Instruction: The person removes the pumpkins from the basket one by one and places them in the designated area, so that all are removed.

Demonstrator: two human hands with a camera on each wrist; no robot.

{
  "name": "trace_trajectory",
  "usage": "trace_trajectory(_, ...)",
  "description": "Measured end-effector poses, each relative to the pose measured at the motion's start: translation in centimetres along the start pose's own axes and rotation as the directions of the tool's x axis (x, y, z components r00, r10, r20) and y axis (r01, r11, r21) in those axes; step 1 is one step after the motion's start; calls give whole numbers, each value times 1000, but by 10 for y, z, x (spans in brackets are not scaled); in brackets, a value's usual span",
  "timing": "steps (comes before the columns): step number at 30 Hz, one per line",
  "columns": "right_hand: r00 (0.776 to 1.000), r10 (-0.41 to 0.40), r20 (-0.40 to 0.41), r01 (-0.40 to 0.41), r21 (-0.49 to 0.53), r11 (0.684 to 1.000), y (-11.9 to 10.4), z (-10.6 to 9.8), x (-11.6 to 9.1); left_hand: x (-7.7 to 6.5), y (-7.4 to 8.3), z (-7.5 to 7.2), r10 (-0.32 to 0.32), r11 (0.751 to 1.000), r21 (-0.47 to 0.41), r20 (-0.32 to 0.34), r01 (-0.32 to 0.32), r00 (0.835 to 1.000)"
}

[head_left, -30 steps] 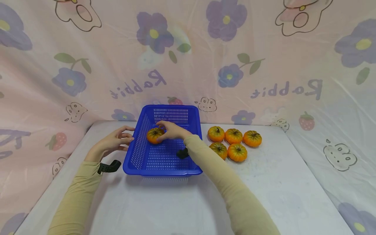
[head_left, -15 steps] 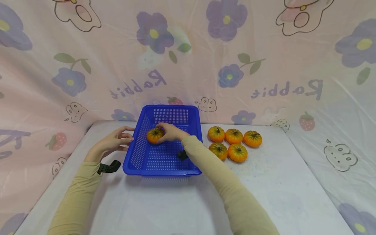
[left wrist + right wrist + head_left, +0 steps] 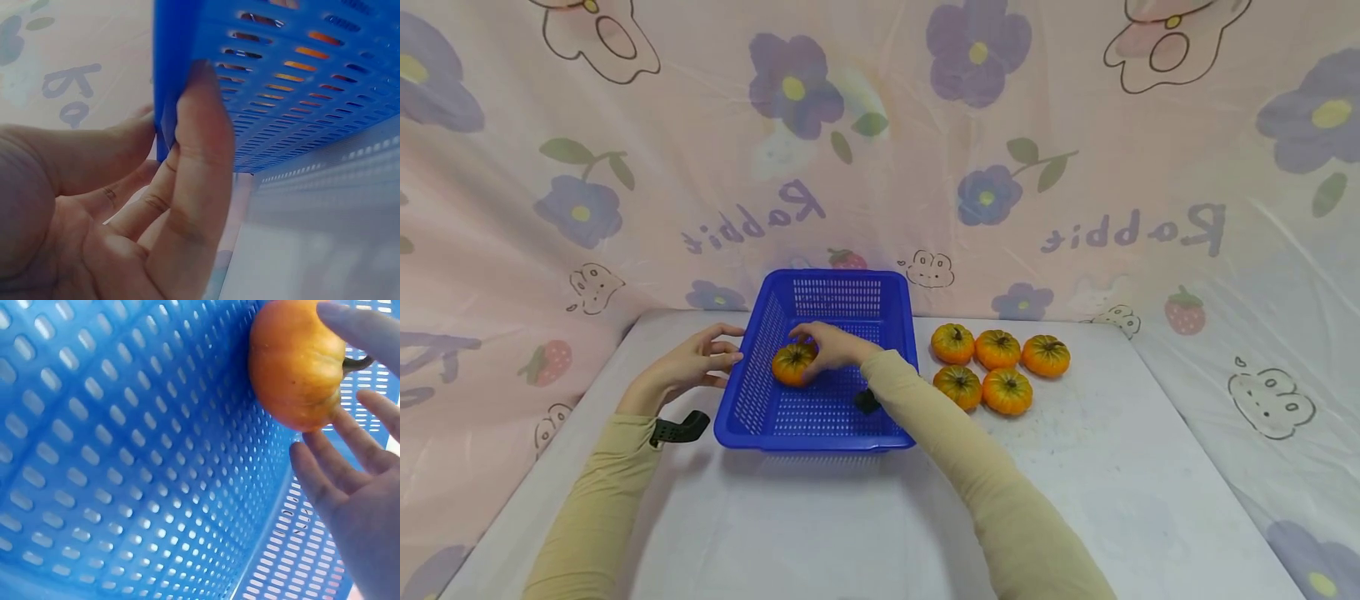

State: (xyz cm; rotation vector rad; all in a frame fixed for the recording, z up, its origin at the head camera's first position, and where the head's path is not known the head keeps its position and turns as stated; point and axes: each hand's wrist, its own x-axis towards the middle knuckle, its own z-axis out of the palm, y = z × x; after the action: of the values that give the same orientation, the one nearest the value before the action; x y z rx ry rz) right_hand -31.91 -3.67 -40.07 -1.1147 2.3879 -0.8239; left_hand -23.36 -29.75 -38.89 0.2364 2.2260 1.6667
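A blue perforated plastic basket [image 3: 820,441] stands on the white table. Inside it, toward the left wall, is a small orange pumpkin [image 3: 793,365] with greenish ribs on top. My right hand [image 3: 838,346] reaches over the basket and holds this pumpkin, thumb on one side and fingertips on the other, as the right wrist view shows on the pumpkin [image 3: 294,362] near its dark stem. At the basket's left side, my left hand [image 3: 700,358] pinches the rim; in the left wrist view the rim [image 3: 172,69] runs between thumb and fingers.
Right of the basket, several similar pumpkins [image 3: 1007,392] sit in two rows on the table [image 3: 1120,467]. A pale curtain [image 3: 880,167] printed with flowers and rabbits hangs behind the table. Each wrist carries a black mount [image 3: 681,428].
My right hand has brought the pumpkin slightly toward the front of the basket in the last half second. The left hand stays at the rim, and the pumpkins outside have not moved.
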Motion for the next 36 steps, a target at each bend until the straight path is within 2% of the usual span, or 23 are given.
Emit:
trace_trajectory(7, 997, -2, 75, 3, -8, 1000, 1, 3, -1, 1, -1, 0, -1, 1000, -5, -4, 1, 1000)
trace_trajectory(14, 993, 17, 113, -14, -28, 1000, 0, 5, -2, 1, -2, 0, -2, 1000, 0, 1, 2, 1000)
trace_trajectory(30, 993, 27, 116, -18, -81, 997, -1, 11, -2, -1, -1, 2, 4, 1000, -3, -2, -4, 1000)
trace_trajectory(36, 992, 21, 123, -7, -107, 994, 1, 10, -1, -1, -1, 2, 31, 1000, 6, 13, -31, 999)
